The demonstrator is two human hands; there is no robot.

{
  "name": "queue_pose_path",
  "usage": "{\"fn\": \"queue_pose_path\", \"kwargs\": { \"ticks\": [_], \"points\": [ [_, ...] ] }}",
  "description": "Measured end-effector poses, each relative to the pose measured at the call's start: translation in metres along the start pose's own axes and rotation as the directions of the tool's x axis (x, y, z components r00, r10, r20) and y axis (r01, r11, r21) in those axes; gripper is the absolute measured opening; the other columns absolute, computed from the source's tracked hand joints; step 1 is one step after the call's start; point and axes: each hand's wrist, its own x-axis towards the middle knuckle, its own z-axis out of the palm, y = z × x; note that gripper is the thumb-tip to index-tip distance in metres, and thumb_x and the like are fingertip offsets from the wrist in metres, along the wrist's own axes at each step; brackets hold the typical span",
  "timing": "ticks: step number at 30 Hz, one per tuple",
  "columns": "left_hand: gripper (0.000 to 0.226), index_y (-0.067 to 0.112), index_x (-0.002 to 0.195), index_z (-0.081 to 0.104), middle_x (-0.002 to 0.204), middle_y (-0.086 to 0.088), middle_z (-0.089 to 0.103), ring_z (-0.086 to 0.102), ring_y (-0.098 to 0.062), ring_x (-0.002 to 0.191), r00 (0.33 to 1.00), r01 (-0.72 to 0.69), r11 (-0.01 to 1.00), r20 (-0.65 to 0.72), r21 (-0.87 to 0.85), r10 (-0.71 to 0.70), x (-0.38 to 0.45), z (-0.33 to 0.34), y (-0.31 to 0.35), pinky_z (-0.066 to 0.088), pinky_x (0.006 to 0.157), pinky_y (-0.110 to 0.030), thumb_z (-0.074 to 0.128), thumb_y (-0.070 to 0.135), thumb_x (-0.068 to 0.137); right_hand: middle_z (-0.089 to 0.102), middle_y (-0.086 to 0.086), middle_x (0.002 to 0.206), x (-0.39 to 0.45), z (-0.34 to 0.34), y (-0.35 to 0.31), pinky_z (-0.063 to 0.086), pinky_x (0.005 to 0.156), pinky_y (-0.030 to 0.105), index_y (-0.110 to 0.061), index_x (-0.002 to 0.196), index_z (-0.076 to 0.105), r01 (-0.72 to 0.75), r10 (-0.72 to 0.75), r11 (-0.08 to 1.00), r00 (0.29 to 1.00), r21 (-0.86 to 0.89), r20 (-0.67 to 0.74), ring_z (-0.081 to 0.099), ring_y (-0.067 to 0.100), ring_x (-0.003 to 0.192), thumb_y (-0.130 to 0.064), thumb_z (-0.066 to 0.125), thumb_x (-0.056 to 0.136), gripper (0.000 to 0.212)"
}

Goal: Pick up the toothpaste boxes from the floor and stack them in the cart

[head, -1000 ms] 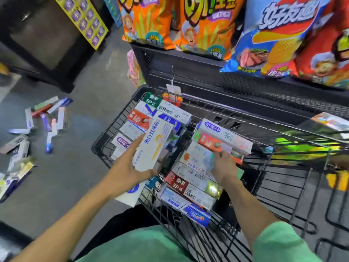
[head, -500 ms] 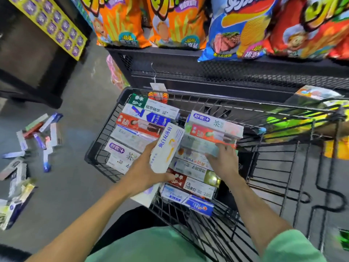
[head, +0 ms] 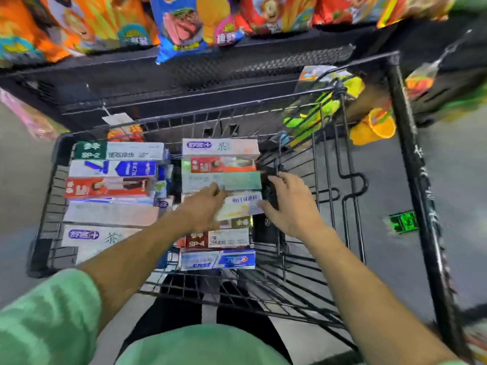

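Toothpaste boxes [head: 220, 180] fill cart [head: 326, 164]; snack bags [head: 181, 25] behind.

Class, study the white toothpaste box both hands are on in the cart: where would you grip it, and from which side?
Grip the white box by its two short ends, coming from above: it lies flat and lengthwise across the right stack, with left hand and right hand already at either end.

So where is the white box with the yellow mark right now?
In the head view the white box lies on the right-hand stack in the cart, between the left hand and right hand, just below a pale green box.
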Motion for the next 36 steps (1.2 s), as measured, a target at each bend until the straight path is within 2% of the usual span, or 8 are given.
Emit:
{"fn": "queue_pose_path", "kwargs": {
  "ticks": [6,11,13,18,25,30,34,36],
  "points": [
    [0.071,0.008,0.139,0.044,0.132,-0.014,0.045,0.046,-0.032,0.118,1.0,-0.011,0.978,-0.001,0.207,0.011,0.036,0.017,0.003,0.05,0.095,-0.046,0.066,0.054,0.09,0.046,0.015,0.146,-0.01,0.002,-0.002,0.034,0.116,0.044,-0.011,0.152,0.036,-0.019,0.019,1.0,1.0,-0.015,0.002,0.039,0.033,0.138,-0.057,0.056,0.093,0.077],
    [0.089,0.002,0.154,0.022,0.146,-0.017,0.038,0.038,-0.036,0.131,0.997,0.072,0.956,0.002,0.286,-0.076,0.043,0.024,0.002,0.039,0.104,-0.047,0.066,0.047,0.091,0.046,0.012,0.148,-0.012,0.007,0.002,0.033,0.117,0.042,-0.014,0.154,0.032,-0.032,0.032,0.999,0.999,-0.016,0.009,0.036,0.03,0.14,-0.058,0.054,0.094,0.078],
    [0.088,0.004,0.154,0.023,0.146,-0.016,0.038,0.039,-0.036,0.13,0.997,0.077,0.94,0.001,0.333,-0.082,0.038,0.026,0.0,0.037,0.107,-0.047,0.067,0.046,0.09,0.046,0.012,0.146,-0.009,0.006,0.001,0.033,0.117,0.042,-0.013,0.154,0.033,-0.026,0.026,0.999,0.999,-0.022,0.02,0.037,0.03,0.14,-0.058,0.054,0.094,0.077],
    [0.075,0.012,0.154,0.024,0.149,-0.012,0.04,0.038,-0.033,0.136,0.989,0.137,0.953,-0.093,0.271,-0.116,0.023,0.013,-0.011,0.028,0.116,-0.048,0.058,0.037,0.092,0.044,0.012,0.148,0.003,-0.004,-0.008,0.03,0.118,0.041,-0.01,0.153,0.035,0.035,-0.032,0.997,0.998,-0.066,0.052,0.037,0.031,0.139,-0.057,0.052,0.095,0.076],
    [0.071,0.015,0.161,0.01,0.168,-0.009,0.015,0.012,-0.028,0.155,0.94,0.297,0.936,-0.227,0.189,-0.253,-0.054,-0.032,-0.046,0.005,0.124,-0.05,0.033,0.05,0.103,0.044,0.011,0.147,0.038,-0.019,-0.07,0.032,0.113,0.041,-0.015,0.149,0.038,0.225,-0.21,0.963,0.971,-0.15,0.114,0.039,0.031,0.135,-0.056,0.046,0.097,0.066],
    [0.07,0.017,0.162,0.007,0.169,-0.008,0.011,0.011,-0.028,0.155,0.85,0.502,0.85,-0.275,0.16,-0.45,-0.15,-0.054,-0.093,0.004,0.124,-0.054,0.025,0.052,0.104,0.038,0.014,0.155,0.067,-0.034,-0.185,0.025,0.119,0.041,-0.014,0.15,0.039,0.463,-0.45,0.873,0.886,-0.155,0.112,0.033,0.032,0.144,-0.057,0.046,0.097,0.068],
    [0.067,0.014,0.16,0.019,0.166,-0.012,0.023,0.02,-0.029,0.153,0.733,0.629,0.773,-0.392,0.08,-0.556,-0.239,-0.069,-0.128,0.008,0.123,-0.053,0.028,0.049,0.104,0.043,0.014,0.148,0.075,-0.037,-0.286,0.029,0.115,0.04,-0.014,0.147,0.04,0.618,-0.602,0.755,0.786,-0.217,0.143,0.039,0.033,0.137,-0.059,0.047,0.096,0.069],
    [0.067,0.014,0.159,0.022,0.166,-0.01,0.024,0.021,-0.028,0.153,0.645,0.695,0.719,-0.438,-0.003,-0.626,-0.288,-0.065,-0.145,0.006,0.123,-0.052,0.03,0.05,0.104,0.045,0.015,0.146,0.07,-0.035,-0.338,0.029,0.113,0.04,-0.012,0.145,0.042,0.691,-0.675,0.667,0.719,-0.278,0.166,0.04,0.033,0.134,-0.058,0.046,0.096,0.067]
  ]
}}
